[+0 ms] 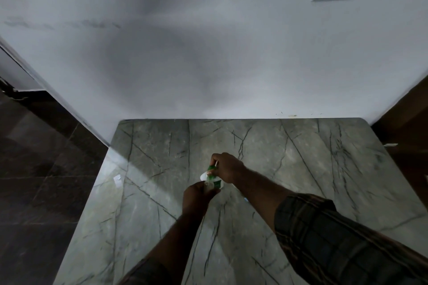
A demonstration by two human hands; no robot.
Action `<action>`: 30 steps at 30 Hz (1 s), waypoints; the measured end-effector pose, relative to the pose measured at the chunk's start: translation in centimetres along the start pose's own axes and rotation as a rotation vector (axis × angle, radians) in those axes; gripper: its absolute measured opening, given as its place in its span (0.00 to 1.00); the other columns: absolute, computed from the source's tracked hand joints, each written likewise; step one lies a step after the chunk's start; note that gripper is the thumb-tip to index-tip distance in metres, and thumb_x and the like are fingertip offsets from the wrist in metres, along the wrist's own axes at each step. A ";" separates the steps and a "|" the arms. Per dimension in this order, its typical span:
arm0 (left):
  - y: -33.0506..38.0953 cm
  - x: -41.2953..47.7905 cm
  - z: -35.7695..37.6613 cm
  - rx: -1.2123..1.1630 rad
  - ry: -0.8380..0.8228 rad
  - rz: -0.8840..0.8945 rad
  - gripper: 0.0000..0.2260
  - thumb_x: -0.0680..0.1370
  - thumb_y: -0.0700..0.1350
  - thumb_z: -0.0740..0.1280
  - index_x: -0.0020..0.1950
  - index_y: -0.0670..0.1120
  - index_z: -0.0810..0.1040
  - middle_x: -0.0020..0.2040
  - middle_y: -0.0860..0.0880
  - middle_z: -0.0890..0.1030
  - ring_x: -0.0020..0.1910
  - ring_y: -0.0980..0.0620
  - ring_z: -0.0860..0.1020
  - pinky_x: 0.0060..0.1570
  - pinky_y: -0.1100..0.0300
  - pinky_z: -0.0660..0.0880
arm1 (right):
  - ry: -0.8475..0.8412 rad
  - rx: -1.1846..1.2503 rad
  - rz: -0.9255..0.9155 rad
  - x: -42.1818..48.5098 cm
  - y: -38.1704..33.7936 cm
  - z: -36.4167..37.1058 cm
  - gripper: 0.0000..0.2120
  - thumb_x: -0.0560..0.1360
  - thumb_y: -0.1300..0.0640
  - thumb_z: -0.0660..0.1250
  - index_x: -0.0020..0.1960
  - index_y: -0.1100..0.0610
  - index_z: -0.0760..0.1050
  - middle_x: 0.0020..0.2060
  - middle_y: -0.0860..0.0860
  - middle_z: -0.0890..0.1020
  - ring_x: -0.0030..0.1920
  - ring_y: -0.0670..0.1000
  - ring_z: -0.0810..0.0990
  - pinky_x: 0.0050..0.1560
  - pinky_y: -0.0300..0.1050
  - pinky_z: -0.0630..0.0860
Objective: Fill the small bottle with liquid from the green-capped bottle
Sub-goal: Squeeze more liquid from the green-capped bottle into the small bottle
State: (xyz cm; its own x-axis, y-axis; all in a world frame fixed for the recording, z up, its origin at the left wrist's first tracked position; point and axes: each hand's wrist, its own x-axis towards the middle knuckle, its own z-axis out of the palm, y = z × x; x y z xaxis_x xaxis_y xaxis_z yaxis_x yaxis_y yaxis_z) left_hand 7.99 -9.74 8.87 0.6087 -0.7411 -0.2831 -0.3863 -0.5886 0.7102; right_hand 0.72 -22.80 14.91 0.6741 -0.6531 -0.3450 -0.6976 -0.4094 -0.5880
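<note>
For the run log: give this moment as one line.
stage: pouring setup | right hand: grips green-and-white bottle, tilted | left hand: holds small bottle below it | liquid: not visible | surface: marble table

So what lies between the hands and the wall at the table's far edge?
Head view: only bare marble table. Both the left hand and right hand hold bottles, with nothing beyond them up to the wall.
</note>
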 end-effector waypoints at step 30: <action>0.5 0.1 0.3 -0.090 0.008 -0.023 0.12 0.72 0.52 0.75 0.53 0.48 0.83 0.37 0.58 0.79 0.35 0.64 0.76 0.30 0.72 0.68 | 0.006 0.065 -0.074 1.4 1.0 -0.1 0.12 0.69 0.53 0.77 0.48 0.59 0.80 0.47 0.53 0.84 0.48 0.52 0.81 0.48 0.47 0.76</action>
State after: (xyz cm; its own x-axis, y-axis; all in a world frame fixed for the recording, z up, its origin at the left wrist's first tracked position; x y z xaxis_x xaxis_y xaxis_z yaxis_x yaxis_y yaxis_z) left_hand 7.64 -10.18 8.96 0.6222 -0.7250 -0.2953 -0.3088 -0.5739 0.7585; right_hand 0.98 -24.21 13.88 0.7213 -0.6269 -0.2945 -0.6288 -0.4144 -0.6579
